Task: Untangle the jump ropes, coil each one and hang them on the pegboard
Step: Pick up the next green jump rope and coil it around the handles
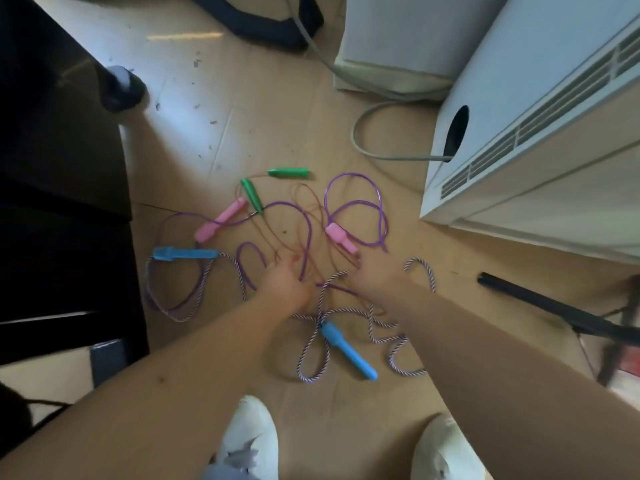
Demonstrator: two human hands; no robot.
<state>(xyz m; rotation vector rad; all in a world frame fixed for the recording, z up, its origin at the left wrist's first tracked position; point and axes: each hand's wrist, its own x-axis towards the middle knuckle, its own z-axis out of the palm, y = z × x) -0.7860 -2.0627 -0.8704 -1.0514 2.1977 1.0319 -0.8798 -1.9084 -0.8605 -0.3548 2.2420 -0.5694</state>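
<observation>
Three jump ropes lie tangled on the floor. A purple rope (pixel 353 206) has a pink handle (pixel 221 220) at the left and a second pink handle (pixel 341 239) at the right. A thin brown rope (pixel 311 202) ends in two green handles (pixel 289 173). A striped rope (pixel 311 358) has one blue handle (pixel 185 253) at the left and a near blue handle (pixel 348 351). My left hand (pixel 287 282) reaches into the middle of the tangle, fingers loosely spread over the purple and brown cords. My right hand (pixel 377 271) grips the near end of the right pink handle.
A white air unit (pixel 540 133) with a grey hose (pixel 381 147) stands at the right. Dark furniture (pixel 62 168) fills the left side. A black bar (pixel 554 306) lies at the right. My white shoes (pixel 252 434) are at the bottom. No pegboard is in view.
</observation>
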